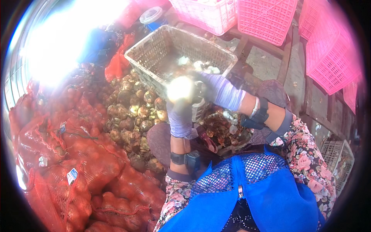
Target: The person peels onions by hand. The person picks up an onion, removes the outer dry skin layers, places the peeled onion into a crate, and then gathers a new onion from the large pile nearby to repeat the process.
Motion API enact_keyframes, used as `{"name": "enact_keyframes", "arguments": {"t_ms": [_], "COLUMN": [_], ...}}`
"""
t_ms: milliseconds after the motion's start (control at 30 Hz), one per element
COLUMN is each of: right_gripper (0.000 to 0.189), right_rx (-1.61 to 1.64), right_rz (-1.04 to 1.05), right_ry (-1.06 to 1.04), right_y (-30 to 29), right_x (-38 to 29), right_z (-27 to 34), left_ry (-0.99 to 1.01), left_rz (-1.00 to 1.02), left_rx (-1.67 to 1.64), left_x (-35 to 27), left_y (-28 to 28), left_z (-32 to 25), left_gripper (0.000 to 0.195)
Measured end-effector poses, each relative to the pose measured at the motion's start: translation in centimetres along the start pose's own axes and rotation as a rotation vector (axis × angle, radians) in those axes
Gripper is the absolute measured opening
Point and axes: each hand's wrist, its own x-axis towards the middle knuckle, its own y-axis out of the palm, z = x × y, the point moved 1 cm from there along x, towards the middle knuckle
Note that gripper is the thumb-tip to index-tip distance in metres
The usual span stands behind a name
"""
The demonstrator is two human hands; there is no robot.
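Note:
Both my hands wear purple-and-white striped knit gloves with dark fronts and are close together over the near edge of a grimy plastic crate (145,68). A bright glare hides what lies at the fingers of my left hand (181,107). My right hand (213,87) reaches in from the right, its fingers blurred beside the left. Whether either holds something cannot be made out. Several white peeled onions (207,67) lie in the crate. Unpeeled onions (133,110) are heaped left of my hands. Below my hands is a pile of onion skins (223,127).
Red mesh sacks of onions (95,156) fill the left side. Pink plastic crates (266,20) stand at the back and right (333,61). A lidded blue bucket (155,21) is behind the grimy crate. Another crate (337,159) sits at the lower right.

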Motion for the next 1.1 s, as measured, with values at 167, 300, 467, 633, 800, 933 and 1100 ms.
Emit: {"name": "enact_keyframes", "arguments": {"t_ms": [167,300,467,633,800,933,1100], "right_gripper": [0.055,0.058,0.041,0.04,0.039,0.044,0.044], "right_rx": [-0.06,-0.006,-0.027,0.527,0.559,0.448,0.225], "right_rz": [-0.166,0.014,0.058,0.19,0.25,0.069,0.041], "right_ry": [-0.196,-0.001,0.004,0.302,0.258,0.066,0.229], "right_y": [3.2,1.9,-1.1,-2.9,-4.3,-3.2,-2.7], "right_x": [0.6,0.6,0.3,-0.5,-0.8,-0.2,-0.3], "right_z": [-3.4,-1.8,-1.3,-0.2,1.6,1.7,2.4], "left_ry": [0.035,0.032,0.06,0.05,0.037,0.054,0.114], "left_rz": [0.012,-0.02,0.034,0.048,0.039,0.025,-0.069], "left_rx": [0.083,0.171,0.316,0.305,0.183,0.221,0.215], "left_x": [-0.5,-0.8,-0.2,0.1,0.0,0.1,0.0], "left_y": [0.7,1.6,0.4,0.4,0.8,0.5,0.7], "left_z": [-0.3,-1.4,-0.9,-1.4,-1.8,-0.8,0.3], "left_gripper": [0.069,0.069,0.076,0.081,0.08,0.075,0.063]}}
